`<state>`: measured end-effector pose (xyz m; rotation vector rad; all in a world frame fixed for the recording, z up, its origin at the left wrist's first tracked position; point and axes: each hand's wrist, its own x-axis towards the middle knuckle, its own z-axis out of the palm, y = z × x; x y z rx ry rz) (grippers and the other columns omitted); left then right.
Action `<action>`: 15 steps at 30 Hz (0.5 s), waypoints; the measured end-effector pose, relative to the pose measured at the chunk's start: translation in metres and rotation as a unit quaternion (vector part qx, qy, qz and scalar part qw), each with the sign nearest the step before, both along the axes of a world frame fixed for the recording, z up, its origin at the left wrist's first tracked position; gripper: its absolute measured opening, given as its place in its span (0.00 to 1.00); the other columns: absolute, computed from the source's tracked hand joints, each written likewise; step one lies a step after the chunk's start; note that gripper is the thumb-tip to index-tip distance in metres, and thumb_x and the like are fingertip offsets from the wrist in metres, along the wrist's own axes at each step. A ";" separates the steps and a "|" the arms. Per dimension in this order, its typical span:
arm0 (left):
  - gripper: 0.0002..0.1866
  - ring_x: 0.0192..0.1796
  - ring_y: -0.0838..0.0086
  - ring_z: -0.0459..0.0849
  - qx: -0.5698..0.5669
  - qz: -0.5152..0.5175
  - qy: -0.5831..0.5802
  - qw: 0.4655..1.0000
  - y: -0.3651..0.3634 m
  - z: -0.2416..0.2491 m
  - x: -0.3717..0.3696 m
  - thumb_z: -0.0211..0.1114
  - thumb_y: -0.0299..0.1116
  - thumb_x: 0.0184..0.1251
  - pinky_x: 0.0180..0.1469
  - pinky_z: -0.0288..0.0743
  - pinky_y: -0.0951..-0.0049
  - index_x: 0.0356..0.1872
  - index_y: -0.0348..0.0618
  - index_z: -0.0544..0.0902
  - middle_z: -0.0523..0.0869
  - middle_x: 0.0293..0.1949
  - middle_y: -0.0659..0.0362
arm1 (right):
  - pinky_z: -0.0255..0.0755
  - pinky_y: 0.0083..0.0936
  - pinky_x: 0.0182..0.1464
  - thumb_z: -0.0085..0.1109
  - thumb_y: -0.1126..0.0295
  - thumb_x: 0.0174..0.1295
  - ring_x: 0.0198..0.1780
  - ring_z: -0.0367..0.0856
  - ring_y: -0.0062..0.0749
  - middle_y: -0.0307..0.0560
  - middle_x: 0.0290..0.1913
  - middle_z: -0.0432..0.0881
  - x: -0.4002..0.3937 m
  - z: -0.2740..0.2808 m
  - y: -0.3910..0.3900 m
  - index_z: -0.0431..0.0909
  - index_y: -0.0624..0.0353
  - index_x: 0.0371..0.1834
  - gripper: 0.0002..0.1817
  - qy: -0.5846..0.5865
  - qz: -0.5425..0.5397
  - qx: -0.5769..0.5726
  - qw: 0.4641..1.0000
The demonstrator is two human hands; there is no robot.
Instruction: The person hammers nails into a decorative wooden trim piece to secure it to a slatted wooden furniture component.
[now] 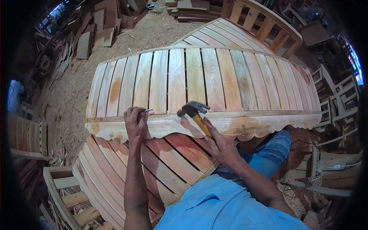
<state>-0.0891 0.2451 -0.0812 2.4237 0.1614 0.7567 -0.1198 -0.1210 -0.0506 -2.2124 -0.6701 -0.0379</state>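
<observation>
My left hand (135,123) rests on the scalloped front rail (245,124) of a slatted wooden panel (199,78) and pinches a small nail (148,111) between its fingertips. My right hand (220,143) grips the yellow handle of a claw hammer (193,110), whose dark metal head hovers just above the rail, a little to the right of the nail. A second slatted panel (168,161) lies under the first, near my lap.
Sawdust (73,96) covers the floor at left. Offcuts and planks (96,30) are piled at the back left. Wooden chair frames (333,96) stand at right, a railed frame (268,27) at the back, another frame (61,191) at the lower left.
</observation>
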 end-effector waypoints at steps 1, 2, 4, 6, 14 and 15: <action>0.09 0.53 0.51 0.82 -0.004 -0.007 0.004 1.000 -0.001 0.005 -0.001 0.74 0.21 0.67 0.60 0.75 0.54 0.46 0.41 0.90 0.88 0.47 0.53 | 0.86 0.43 0.49 0.62 0.78 0.77 0.44 0.94 0.55 0.61 0.68 0.88 0.003 0.004 0.004 0.59 0.48 0.94 0.43 0.022 -0.003 0.007 1.000; 0.09 0.53 0.52 0.82 -0.007 -0.011 -0.002 1.000 -0.002 0.005 0.000 0.74 0.21 0.66 0.60 0.75 0.54 0.46 0.41 0.90 0.88 0.47 0.52 | 0.86 0.42 0.49 0.62 0.78 0.78 0.43 0.94 0.53 0.60 0.68 0.88 0.011 0.009 0.009 0.59 0.48 0.94 0.42 0.040 -0.004 0.013 0.999; 0.09 0.53 0.52 0.82 -0.012 -0.018 -0.013 1.000 -0.002 0.004 -0.001 0.74 0.21 0.66 0.60 0.76 0.54 0.46 0.41 0.90 0.88 0.47 0.52 | 0.86 0.37 0.46 0.60 0.78 0.80 0.41 0.92 0.43 0.58 0.72 0.87 0.021 0.045 0.019 0.57 0.48 0.94 0.42 0.010 0.011 0.052 0.999; 0.10 0.53 0.52 0.82 -0.018 -0.021 -0.010 1.000 -0.001 0.003 -0.001 0.74 0.21 0.66 0.60 0.76 0.53 0.46 0.41 0.91 0.88 0.47 0.52 | 0.84 0.31 0.42 0.57 0.78 0.82 0.37 0.87 0.31 0.55 0.77 0.84 0.031 0.089 0.032 0.55 0.49 0.95 0.41 -0.023 0.027 0.098 0.995; 0.07 0.56 0.54 0.82 -0.023 -0.019 0.010 0.999 -0.002 0.006 -0.003 0.72 0.22 0.69 0.62 0.77 0.56 0.46 0.41 0.91 0.88 0.49 0.53 | 0.74 0.22 0.28 0.56 0.62 0.87 0.27 0.77 0.23 0.48 0.40 0.83 0.062 0.205 0.099 0.39 0.51 0.96 0.45 -0.190 0.071 0.471 0.858; 0.07 0.57 0.54 0.82 -0.024 -0.016 0.011 1.000 -0.003 0.007 -0.002 0.72 0.22 0.69 0.62 0.77 0.56 0.46 0.41 0.91 0.88 0.49 0.53 | 0.75 0.24 0.30 0.57 0.66 0.85 0.28 0.78 0.24 0.50 0.48 0.86 0.067 0.202 0.107 0.43 0.54 0.96 0.43 -0.206 0.080 0.502 0.836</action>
